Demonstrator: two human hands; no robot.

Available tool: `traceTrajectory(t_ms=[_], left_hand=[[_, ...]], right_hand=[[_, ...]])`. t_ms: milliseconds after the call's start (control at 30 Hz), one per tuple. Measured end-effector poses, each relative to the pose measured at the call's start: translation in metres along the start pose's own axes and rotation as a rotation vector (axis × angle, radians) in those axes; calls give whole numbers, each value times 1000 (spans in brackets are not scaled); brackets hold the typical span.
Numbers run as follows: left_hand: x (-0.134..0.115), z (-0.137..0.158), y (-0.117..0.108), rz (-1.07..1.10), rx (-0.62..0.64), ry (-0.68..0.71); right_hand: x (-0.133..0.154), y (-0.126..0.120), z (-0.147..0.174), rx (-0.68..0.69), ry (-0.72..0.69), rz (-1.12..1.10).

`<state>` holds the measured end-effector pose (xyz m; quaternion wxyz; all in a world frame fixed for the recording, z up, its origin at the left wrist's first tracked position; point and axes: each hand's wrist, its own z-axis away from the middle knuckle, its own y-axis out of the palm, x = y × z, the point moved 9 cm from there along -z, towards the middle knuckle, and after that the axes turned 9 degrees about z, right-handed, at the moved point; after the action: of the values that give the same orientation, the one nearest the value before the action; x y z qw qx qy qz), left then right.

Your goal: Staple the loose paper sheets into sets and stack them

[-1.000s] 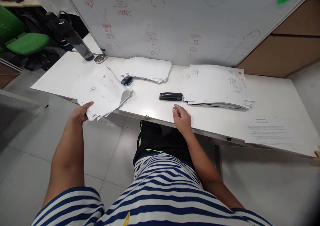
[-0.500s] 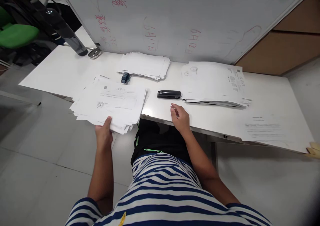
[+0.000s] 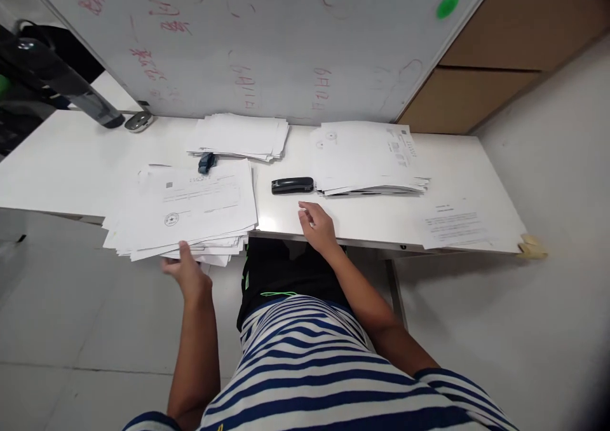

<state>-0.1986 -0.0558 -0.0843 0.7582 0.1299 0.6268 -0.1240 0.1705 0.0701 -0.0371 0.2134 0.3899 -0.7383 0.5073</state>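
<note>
My left hand (image 3: 189,277) is at the near edge of a loose stack of printed papers (image 3: 204,208), which overhangs the table's front edge. Its thumb lies over the sheets and the fingers are partly hidden below them, gripping the edge. A round stamp shows on the top sheet, and the lower sheets stick out unevenly. My right hand (image 3: 318,229) rests at the table's front edge, fingers loosely bent and apart, with nothing in it. Just beyond it lies a black stapler (image 3: 292,185), not touched by the hand.
Another paper stack (image 3: 365,157) lies right of the stapler, and a third stack (image 3: 241,136) lies at the back. A small dark blue object (image 3: 206,163), a mouse (image 3: 139,121), a dark bottle (image 3: 95,103) and a single printed sheet (image 3: 455,224) are on the white table (image 3: 38,164). Behind stands a whiteboard (image 3: 276,49).
The camera view has turned to the right, so the table's things appear further left. The left-hand stack now sits with its lower sheets spread more. My right hand stays near the stapler.
</note>
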Motion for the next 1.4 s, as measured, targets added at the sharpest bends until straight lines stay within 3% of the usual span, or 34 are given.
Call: traceTrajectory(t_ms=[67,100,167,233,300,367,433,500,600,767,867,1067,1400], left_hand=[[-36,15,-11,-174,-48,308],[-56,29,-8,-246,-14,481],[-84,68,14,-336,156,760],[-93,112,56,-408,441,912],[-82,159,111,-515,799,968],[-66,192,162,-630,992,1008],[-52,201,205,-723,964,1015],[-36,199,241,-799,913,972],[-16,194,272,-845,898,918],[-8,194,276,-852,864,953],[-9,196,275,-868,862,970],[-9,195,276,-876,862,977],[-9,195,277,-861,866,966]], right_hand=[[0,-15,-5,-84,-42,45],[-2,-25,-11,-122,-61,100],[-12,-47,-30,-161,-62,274],[-35,-70,-55,-154,21,484],[-66,-87,-76,-97,169,661],[-94,-92,-86,-5,278,729],[-109,-90,-88,30,313,739],[-113,-88,-85,-19,294,727],[-110,-90,-81,-140,248,673],[-110,-101,-82,-241,272,545],[-105,-106,-81,-287,218,496],[-108,-94,-82,-156,118,595],[-117,-91,-90,-111,242,647]])
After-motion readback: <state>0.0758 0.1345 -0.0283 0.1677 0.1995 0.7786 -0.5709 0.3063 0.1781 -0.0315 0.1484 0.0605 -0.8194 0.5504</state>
